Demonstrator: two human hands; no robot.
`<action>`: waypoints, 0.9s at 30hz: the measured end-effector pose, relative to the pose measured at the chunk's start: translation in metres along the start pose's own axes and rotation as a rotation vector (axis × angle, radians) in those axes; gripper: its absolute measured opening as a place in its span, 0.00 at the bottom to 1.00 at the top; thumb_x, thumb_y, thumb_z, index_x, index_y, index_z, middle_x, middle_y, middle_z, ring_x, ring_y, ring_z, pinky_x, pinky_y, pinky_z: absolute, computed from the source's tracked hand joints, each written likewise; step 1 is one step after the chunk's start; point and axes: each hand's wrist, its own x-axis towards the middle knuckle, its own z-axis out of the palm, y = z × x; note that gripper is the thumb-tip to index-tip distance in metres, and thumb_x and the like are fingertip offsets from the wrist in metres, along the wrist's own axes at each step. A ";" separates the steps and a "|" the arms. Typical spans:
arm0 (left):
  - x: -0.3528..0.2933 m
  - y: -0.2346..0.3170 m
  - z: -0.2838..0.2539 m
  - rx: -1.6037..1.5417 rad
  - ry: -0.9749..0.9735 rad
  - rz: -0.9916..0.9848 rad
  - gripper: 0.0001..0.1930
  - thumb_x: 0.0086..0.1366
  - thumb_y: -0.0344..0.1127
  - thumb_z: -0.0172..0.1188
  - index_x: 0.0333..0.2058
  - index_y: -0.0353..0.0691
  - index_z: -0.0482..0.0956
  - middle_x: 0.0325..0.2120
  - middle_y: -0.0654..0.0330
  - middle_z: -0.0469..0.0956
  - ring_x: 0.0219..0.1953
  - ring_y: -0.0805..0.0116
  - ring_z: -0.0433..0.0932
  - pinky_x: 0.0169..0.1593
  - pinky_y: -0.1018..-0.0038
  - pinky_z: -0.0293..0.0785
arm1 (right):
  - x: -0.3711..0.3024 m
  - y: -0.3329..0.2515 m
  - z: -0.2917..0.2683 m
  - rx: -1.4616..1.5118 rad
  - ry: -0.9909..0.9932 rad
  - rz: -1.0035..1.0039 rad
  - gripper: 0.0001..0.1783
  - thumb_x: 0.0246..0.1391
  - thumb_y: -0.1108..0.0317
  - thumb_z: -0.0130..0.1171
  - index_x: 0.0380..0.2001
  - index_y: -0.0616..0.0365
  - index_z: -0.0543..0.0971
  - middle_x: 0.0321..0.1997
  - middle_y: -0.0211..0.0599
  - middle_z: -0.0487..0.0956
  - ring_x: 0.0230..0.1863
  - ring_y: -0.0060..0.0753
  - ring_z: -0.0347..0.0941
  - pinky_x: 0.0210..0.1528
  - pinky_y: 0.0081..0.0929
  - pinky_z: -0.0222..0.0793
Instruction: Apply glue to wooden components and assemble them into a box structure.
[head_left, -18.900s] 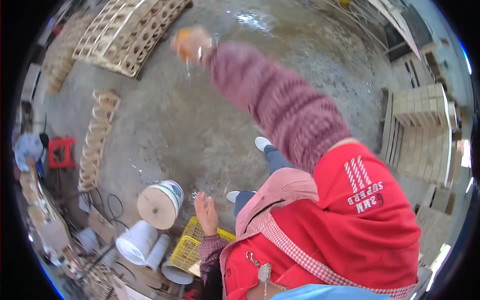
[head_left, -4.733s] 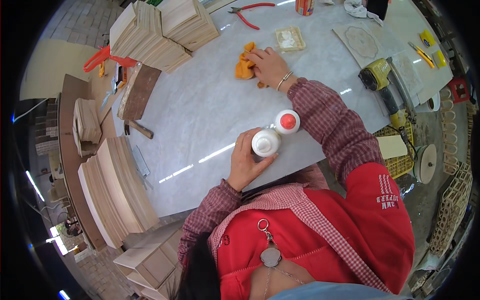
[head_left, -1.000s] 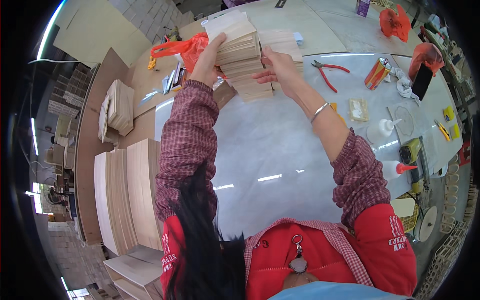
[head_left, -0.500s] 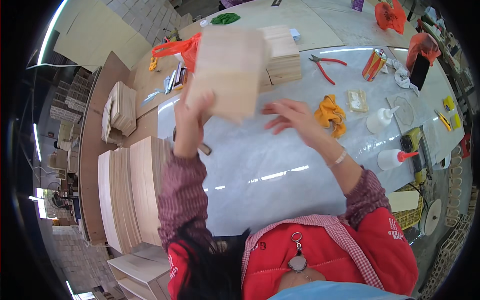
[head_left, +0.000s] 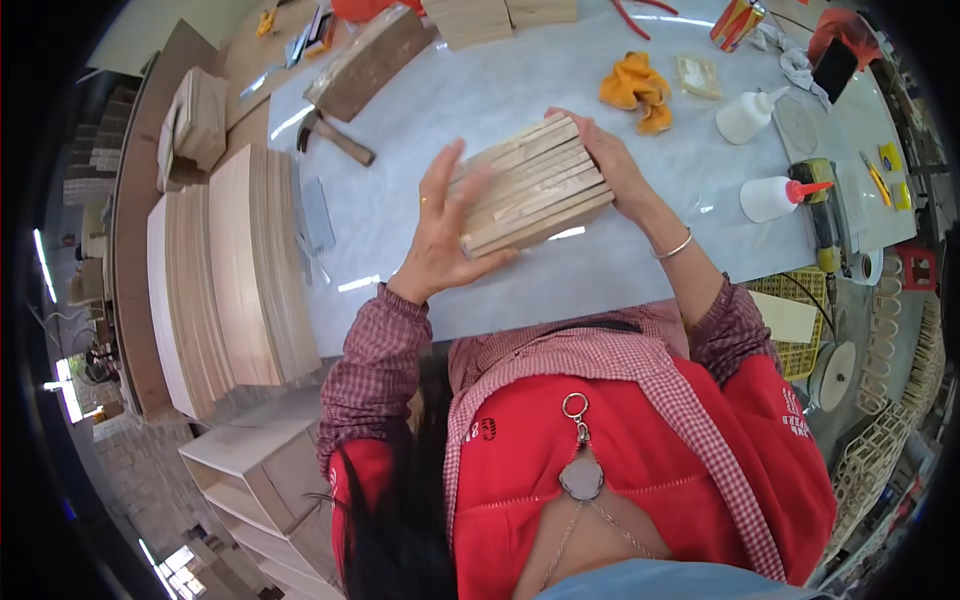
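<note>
A stack of several thin wooden boards (head_left: 535, 185) is held tilted over the table, its layered edges facing up. My right hand (head_left: 615, 165) grips the far right end, fingers wrapped around the corner. Against the left end rests my left hand (head_left: 440, 235), its thumb along the near lower edge and its fingers spread and slightly blurred. Left of the hands, a hammer (head_left: 335, 138) with a wooden handle lies beside a long wooden block (head_left: 370, 62).
Tall stacks of boards (head_left: 240, 265) stand at the table's left edge. On the right are an orange cloth (head_left: 638, 92), a white squeeze bottle (head_left: 748, 116), a red-tipped bottle (head_left: 775, 198), a drill (head_left: 822, 215) and a drinks can (head_left: 737, 24). Wooden blocks (head_left: 470, 20) sit at the back.
The boards have come down and nearer from the far side of the table, turned edge-up. My right hand, empty before, now grips them too. The view has tilted nearer my body.
</note>
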 end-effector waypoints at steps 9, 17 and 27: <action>-0.026 0.007 0.042 -0.709 0.378 -0.413 0.63 0.36 0.45 0.73 0.63 0.45 0.35 0.63 0.47 0.39 0.64 0.47 0.44 0.63 0.61 0.48 | -0.015 -0.001 0.009 0.233 0.000 0.055 0.36 0.59 0.41 0.34 0.60 0.58 0.59 0.61 0.43 0.61 0.60 0.34 0.56 0.59 0.24 0.53; -0.016 -0.025 0.036 -0.442 0.315 -0.300 0.64 0.35 0.49 0.73 0.63 0.42 0.34 0.63 0.45 0.38 0.63 0.47 0.46 0.62 0.62 0.50 | -0.013 -0.006 0.022 0.299 0.067 0.132 0.39 0.58 0.36 0.26 0.61 0.55 0.55 0.63 0.40 0.58 0.61 0.35 0.56 0.59 0.24 0.52; -0.048 -0.040 0.050 -0.348 0.044 -0.548 0.61 0.36 0.51 0.73 0.63 0.40 0.40 0.63 0.44 0.38 0.63 0.46 0.47 0.62 0.58 0.48 | -0.013 0.005 0.028 0.234 -0.011 0.087 0.42 0.56 0.35 0.25 0.63 0.55 0.50 0.65 0.40 0.54 0.64 0.35 0.51 0.62 0.26 0.47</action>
